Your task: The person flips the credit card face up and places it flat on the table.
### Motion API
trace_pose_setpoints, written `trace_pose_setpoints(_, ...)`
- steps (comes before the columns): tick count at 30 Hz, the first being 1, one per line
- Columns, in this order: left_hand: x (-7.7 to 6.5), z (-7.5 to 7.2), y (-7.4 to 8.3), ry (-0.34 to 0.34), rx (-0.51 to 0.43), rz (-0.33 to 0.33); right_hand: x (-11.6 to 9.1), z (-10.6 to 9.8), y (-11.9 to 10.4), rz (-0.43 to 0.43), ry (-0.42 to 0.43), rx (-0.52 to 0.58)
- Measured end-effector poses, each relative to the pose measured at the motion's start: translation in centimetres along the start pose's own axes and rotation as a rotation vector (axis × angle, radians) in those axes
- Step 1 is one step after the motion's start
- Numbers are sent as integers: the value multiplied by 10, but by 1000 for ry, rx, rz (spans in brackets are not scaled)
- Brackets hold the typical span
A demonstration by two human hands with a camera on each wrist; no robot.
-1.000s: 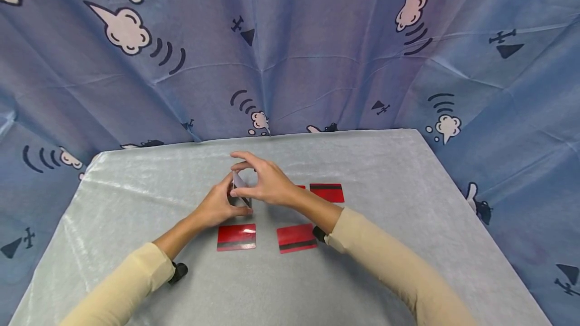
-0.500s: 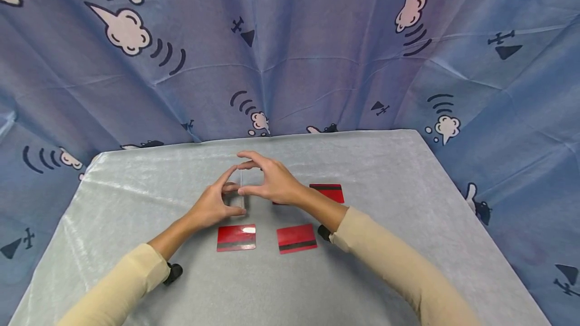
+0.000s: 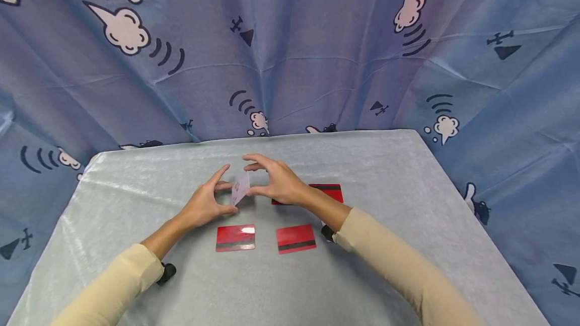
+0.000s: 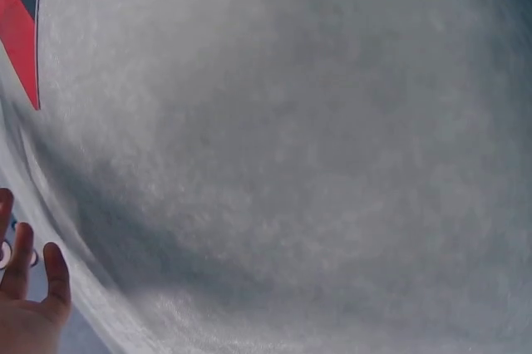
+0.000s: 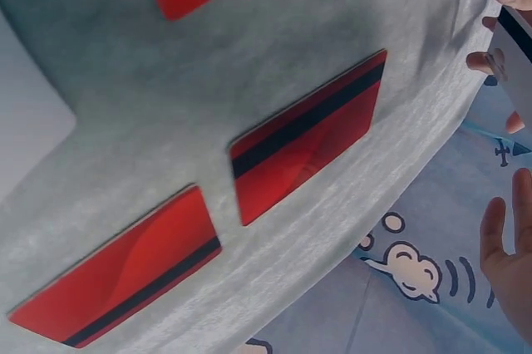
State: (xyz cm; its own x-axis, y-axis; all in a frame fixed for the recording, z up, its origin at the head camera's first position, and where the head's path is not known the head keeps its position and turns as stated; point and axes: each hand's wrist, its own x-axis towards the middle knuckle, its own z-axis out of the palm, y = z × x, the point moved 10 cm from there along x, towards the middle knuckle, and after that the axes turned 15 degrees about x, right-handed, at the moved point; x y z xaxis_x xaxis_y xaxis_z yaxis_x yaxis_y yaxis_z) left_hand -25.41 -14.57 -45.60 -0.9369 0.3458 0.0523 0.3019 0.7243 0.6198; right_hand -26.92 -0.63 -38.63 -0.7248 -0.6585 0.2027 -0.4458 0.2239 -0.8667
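A white plastic card [image 3: 240, 188] stands on edge between my hands above the cloth, its printed face partly toward the head camera. In the right wrist view the same card [image 5: 513, 67] shows a dark stripe. My left hand [image 3: 199, 206] pinches its left edge between thumb and finger. Holding its right edge with thumb and fingertips is my right hand [image 3: 282, 184], fingers arched over the top. Only spread fingers [image 4: 56, 275] of the left hand show in the left wrist view.
Two red striped cards, one left [image 3: 235, 238] and one right [image 3: 296, 239], lie nearer me. Behind them are another red card [image 3: 332, 193] and one mostly hidden by my right hand [image 5: 316, 154]. A white rounded corner [image 5: 25, 113] appears under the right wrist. A patterned curtain [image 3: 290, 64] hangs behind the table.
The card turns from slanting one way, through edge-on, to slanting the other way. My left hand has moved left and my right hand slightly right. The red cards stay in place.
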Motion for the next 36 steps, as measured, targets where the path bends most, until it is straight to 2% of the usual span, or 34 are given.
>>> trace_pose_setpoints(13,-1,-8,-5,24,36,-11,-3,-3,18,64,-7,-33)
trace_pose_setpoints(24,0,-12,-8,28,14,-29,-7,-2,41,154,-11,-100)
trace_pose_setpoints(36,-1,-13,-9,34,6,-16,-9,3,52,164,-19,-95)
